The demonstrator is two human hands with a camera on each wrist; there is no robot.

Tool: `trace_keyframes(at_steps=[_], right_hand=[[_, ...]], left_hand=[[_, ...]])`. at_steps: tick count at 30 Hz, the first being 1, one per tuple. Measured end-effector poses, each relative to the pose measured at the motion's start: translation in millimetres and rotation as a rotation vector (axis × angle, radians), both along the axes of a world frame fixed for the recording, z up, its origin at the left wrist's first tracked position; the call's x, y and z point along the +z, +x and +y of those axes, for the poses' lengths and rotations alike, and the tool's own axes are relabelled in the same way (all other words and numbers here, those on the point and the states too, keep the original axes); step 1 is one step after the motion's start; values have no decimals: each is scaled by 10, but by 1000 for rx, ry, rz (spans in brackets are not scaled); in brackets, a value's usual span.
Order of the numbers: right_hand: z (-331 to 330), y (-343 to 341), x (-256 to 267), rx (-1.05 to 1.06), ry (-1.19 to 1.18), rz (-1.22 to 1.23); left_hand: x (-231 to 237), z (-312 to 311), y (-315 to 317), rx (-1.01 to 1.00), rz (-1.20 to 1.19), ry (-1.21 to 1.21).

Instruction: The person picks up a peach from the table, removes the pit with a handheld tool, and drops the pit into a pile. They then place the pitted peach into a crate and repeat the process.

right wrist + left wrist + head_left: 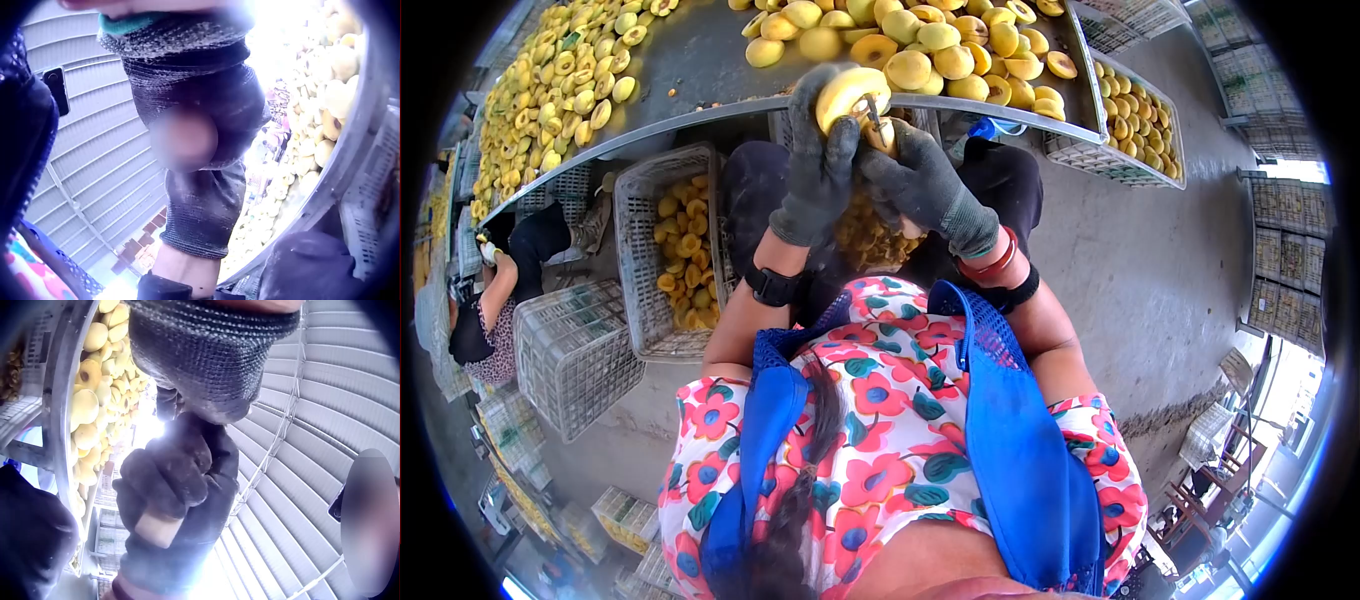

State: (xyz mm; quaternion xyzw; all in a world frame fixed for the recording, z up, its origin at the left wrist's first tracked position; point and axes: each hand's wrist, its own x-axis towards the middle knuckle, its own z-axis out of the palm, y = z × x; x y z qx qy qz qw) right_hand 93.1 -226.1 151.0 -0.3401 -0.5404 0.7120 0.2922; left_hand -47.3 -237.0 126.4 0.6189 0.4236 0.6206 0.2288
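Both hands wear dark grey gloves and meet at the table's near edge in the head view. My left hand holds a cut yellow peach with its fingers curled round the outside. My right hand grips a small tool with a thin dark metal shaft, whose tip is at the peach's cut face. In the left wrist view, the tool's pale handle end sticks out below the curled right fingers. The peach is hidden behind the hands in both wrist views.
A metal table carries heaps of yellow peaches, many halved. A crate of peach halves stands left of the knees, with another crate beside it. A filled crate is at right. Another person works at far left.
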Motion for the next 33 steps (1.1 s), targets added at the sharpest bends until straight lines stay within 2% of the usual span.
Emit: trace_keyframes(at_steps=[1,4,7,10,13,16,19,21,25,31,33], right_hand=[[12,7,-4,2,21,-9],[46,66,6,77,-204,158],[38,37,-24,25,-106,51],[44,3,-38,-35,291,-128],[48,11,30,25,30,-69],[49,25,47,45,6,-25],[63,44,-51,98,155,-69],[75,73,-3,160,-19,-59],[124,170,51,284,-271,-6],[96,116,-85,274,-132,-81],[99,158,-52,315,-311,14]], left_hand=[[-17,17,-5,31,31,30],[-130,57,-31,93,86,91],[-168,81,-15,83,55,103],[-172,65,5,61,31,100],[-121,91,-21,33,26,80],[-64,66,-69,-26,-14,29],[-85,66,-111,-31,-13,1],[-124,93,-140,-20,17,32],[-66,69,-222,-129,13,-19],[-140,61,-280,-188,34,-51],[-165,45,-289,-215,2,-76]])
